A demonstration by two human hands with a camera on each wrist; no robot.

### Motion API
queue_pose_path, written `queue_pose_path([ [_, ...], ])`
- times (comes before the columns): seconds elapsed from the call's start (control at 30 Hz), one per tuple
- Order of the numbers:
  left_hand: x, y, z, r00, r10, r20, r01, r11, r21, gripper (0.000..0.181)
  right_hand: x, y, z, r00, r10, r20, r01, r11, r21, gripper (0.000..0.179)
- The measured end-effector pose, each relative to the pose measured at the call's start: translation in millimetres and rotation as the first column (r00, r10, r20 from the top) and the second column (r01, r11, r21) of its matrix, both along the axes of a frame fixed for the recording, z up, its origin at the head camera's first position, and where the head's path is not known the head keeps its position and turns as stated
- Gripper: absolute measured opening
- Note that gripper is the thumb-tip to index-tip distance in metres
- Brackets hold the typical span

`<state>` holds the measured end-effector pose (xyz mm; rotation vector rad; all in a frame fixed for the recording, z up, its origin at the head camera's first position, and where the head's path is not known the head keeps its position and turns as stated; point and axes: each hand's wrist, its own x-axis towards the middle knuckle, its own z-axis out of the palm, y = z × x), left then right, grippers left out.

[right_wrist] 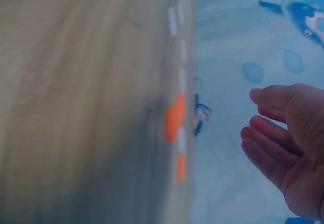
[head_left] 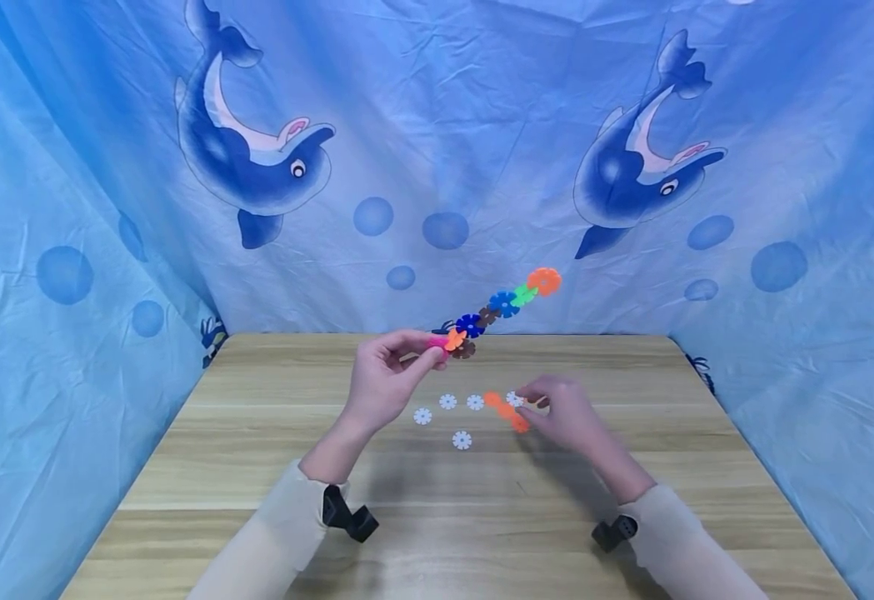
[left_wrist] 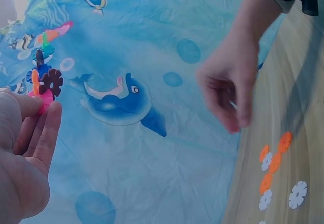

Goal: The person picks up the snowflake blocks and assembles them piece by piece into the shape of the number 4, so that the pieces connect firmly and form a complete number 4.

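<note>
My left hand (head_left: 387, 379) pinches a pink snowflake disc (head_left: 438, 343) between thumb and fingers. That disc ends a chain of interlocked discs slanting up to the right: an orange disc (head_left: 456, 338), a dark blue disc (head_left: 470, 325), a brown disc (head_left: 488, 316), a blue disc (head_left: 505, 304), a green disc (head_left: 524, 295) and an orange end disc (head_left: 545, 282). A second brown disc (left_wrist: 51, 83) juts sideways near the pink one. With thumb and fingertips apart and nothing between them, my right hand (right_wrist: 298, 138) hovers above loose orange discs (head_left: 506, 410) and a white disc (head_left: 514, 399).
More white discs (head_left: 462, 440) lie on the wooden table (head_left: 279, 467), left of the orange ones. A blue dolphin-print curtain (head_left: 437, 125) rises behind the table and along both sides. Black cameras (head_left: 350, 514) sit on both wrists.
</note>
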<state>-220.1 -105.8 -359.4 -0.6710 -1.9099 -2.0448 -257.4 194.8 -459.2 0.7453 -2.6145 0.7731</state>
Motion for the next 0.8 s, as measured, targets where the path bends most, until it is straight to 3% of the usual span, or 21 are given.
queue_pose_path([
  [0.27, 0.7, -0.5, -1.7, 1.0, -0.008, -0.023, 0.008, 1.0, 0.0, 0.017, -3.6, 0.3, -26.3, 0.981, -0.053, 0.186, 0.043, 0.997, 0.056, 0.016],
  [0.5, 0.9, 0.1, -4.1, 1.0, -0.009, -0.008, 0.009, 1.0, 0.004, 0.017, -4.6, -2.0, -36.3, 0.964, -0.112, 0.24, 0.086, 0.99, 0.115, 0.019],
  [0.8, 2.2, 1.6, -6.2, 1.0, -0.017, -0.004, 0.017, 1.0, 0.004, 0.017, -5.6, -8.7, -38.2, 0.931, -0.175, 0.321, 0.117, 0.974, 0.193, 0.013],
])
